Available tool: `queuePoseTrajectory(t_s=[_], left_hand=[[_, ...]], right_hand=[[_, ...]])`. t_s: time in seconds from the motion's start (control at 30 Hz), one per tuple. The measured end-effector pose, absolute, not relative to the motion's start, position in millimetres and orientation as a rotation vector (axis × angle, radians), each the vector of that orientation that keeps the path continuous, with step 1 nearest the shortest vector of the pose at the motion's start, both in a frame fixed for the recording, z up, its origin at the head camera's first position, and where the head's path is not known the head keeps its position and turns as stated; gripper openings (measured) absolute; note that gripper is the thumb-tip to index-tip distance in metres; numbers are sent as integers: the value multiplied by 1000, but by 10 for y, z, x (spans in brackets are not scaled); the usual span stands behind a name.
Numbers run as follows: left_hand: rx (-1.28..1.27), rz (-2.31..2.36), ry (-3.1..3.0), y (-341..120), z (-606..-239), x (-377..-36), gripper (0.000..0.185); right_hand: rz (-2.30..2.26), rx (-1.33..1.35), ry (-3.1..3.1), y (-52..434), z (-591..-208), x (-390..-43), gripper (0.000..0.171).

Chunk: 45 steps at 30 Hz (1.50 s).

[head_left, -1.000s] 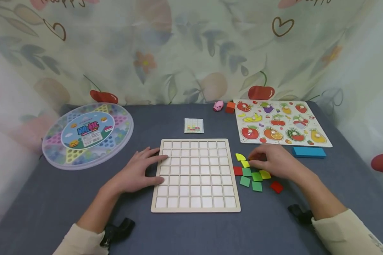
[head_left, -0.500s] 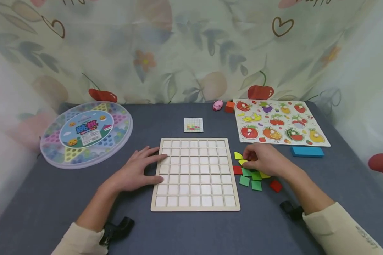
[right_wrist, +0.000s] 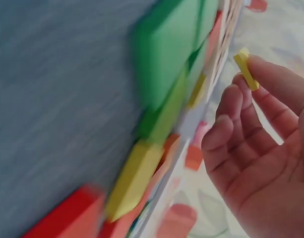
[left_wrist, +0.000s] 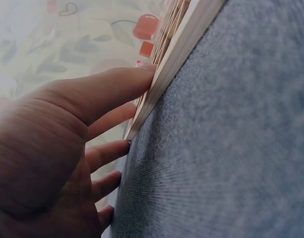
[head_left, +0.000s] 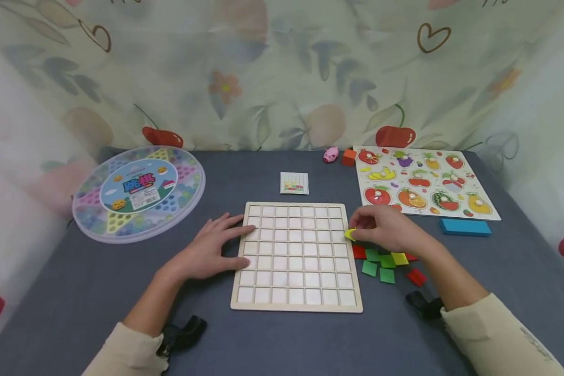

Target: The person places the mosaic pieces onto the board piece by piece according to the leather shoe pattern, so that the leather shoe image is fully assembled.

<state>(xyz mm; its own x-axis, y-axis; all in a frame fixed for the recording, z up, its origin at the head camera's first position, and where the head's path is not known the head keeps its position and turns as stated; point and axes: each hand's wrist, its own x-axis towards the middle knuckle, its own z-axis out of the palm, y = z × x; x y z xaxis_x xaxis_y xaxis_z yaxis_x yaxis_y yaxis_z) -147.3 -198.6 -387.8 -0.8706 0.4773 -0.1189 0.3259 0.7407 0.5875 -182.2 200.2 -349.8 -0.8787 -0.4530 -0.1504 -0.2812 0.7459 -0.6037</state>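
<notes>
Nearest the camera, two cream sleeves ran up from the bottom edge toward the square pale wooden grid board (head_left: 296, 255) lying flat on the grey felt table (head_left: 75, 292). The person's left hand (head_left: 211, 249) lay at the board's nine o'clock side, fingers straight and spread, tips against its left edge and over its rim, a flat hand that pressed rather than grasped and so seemed placed to keep the board from sliding; the left wrist view showed those fingers (left_wrist: 117, 89) laid along the board's side. At the board's three o'clock edge the right hand (head_left: 387, 230) pinched a small yellow curved-edged wooden tile (head_left: 350, 234) between thumb and fingertips, lifted off the table just at the rim, likely held by its edges so its face stayed free. The right wrist view confirmed the pinch on the tile (right_wrist: 246, 68). Just below that hand, at about four o'clock, loose green, red and yellow tiles (head_left: 380, 263) lay scattered within easy reach. Farther off, at twelve o'clock, sat a small pattern card (head_left: 294, 183); at ten o'clock a round clear-lidded game box (head_left: 138, 192); at two o'clock a fruit peg puzzle (head_left: 423, 180) with a blue block (head_left: 465, 227) beside it.
</notes>
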Motion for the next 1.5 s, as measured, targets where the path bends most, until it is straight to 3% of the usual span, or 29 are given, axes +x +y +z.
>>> queuePoseTrajectory(t_s=[0.43, 0.87, 1.5], left_hand=[[611, 806, 2698, -1991, -3874, -1470, 73], [596, 820, 2696, -1987, -3876, -1479, 71], [602, 783, 2704, -1991, -3847, -1481, 71]], right_hand=[[-1141, -559, 2363, 1237, -3419, -2012, 12], [-1005, -691, 2226, 590, -3496, -2090, 5], [-730, -838, 2336, 355, -3527, -2062, 4]])
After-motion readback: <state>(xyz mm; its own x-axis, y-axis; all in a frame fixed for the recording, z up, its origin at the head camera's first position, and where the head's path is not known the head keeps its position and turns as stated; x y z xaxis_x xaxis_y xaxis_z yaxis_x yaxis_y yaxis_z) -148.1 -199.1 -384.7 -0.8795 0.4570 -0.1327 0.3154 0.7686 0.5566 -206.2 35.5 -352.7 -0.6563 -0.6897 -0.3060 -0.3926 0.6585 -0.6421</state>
